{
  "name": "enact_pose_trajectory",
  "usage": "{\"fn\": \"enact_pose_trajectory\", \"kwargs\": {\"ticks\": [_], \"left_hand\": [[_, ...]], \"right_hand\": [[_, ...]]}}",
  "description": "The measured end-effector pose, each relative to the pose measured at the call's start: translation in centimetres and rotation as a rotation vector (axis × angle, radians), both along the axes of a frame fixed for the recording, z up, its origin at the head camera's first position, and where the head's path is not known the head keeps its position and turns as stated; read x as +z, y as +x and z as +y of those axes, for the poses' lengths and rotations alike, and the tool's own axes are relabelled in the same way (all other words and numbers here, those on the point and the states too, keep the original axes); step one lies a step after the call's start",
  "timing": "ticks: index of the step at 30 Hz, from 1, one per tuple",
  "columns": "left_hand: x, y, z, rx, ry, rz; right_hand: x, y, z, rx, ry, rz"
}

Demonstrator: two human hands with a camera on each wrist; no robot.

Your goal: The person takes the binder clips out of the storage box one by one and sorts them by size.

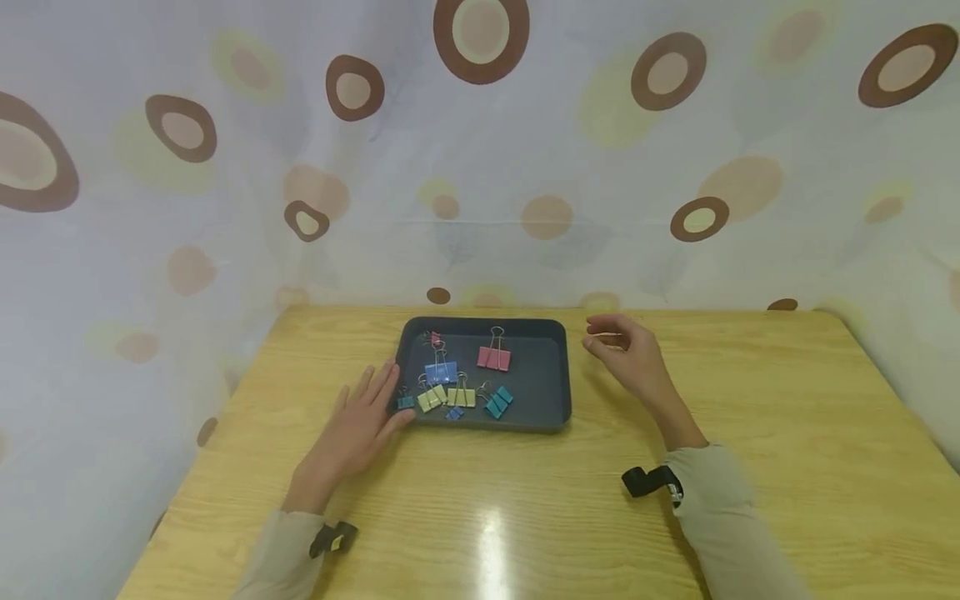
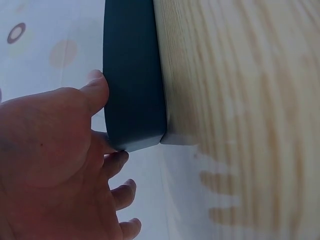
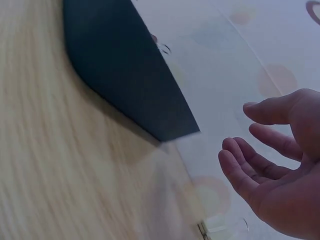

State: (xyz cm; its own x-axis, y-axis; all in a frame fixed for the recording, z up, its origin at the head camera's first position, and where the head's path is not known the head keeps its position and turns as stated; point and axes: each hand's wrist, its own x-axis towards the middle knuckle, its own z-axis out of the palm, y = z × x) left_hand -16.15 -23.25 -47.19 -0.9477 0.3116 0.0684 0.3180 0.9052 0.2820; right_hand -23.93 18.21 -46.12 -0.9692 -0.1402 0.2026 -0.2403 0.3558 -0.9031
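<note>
A dark tray [image 1: 536, 379] holds several binder clips. The large pink clip [image 1: 494, 359] sits toward the back, apart from the others. On the left are a blue clip [image 1: 442, 373], two pale yellow clips [image 1: 461, 399], a small red clip [image 1: 436, 338], a small teal clip [image 1: 405, 402] and a small blue clip [image 1: 454, 413]. A larger teal clip [image 1: 498, 403] lies front centre. My left hand [image 1: 362, 425] rests at the tray's front left corner, fingers along its left side and thumb at the rim. My right hand [image 1: 628, 354], fingers loosely bent, hovers right of the tray, holding nothing.
The tray stands near the back edge of a wooden table [image 1: 750, 400]. Behind it and along the sides hangs a pale curtain [image 1: 540, 150] with brown ring patterns. Dark straps [image 1: 652, 483] show at both wrists.
</note>
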Motion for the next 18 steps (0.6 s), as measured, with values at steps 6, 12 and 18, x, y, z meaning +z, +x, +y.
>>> {"fn": "enact_pose_trajectory", "kwargs": {"ticks": [6,12,18], "left_hand": [[0.0,-0.2,0.1,0.003,0.005,0.004],[0.0,-0.1,0.1,0.006,-0.001,0.004],[-0.2,0.0,0.1,0.023,-0.009,0.006]], "right_hand": [[0.0,0.3,-3.2,0.063,-0.044,-0.030],[-0.4,0.5,-6.8,0.101,-0.026,-0.011],[-0.8,0.1,-9.4,0.056,0.096,0.031]]}}
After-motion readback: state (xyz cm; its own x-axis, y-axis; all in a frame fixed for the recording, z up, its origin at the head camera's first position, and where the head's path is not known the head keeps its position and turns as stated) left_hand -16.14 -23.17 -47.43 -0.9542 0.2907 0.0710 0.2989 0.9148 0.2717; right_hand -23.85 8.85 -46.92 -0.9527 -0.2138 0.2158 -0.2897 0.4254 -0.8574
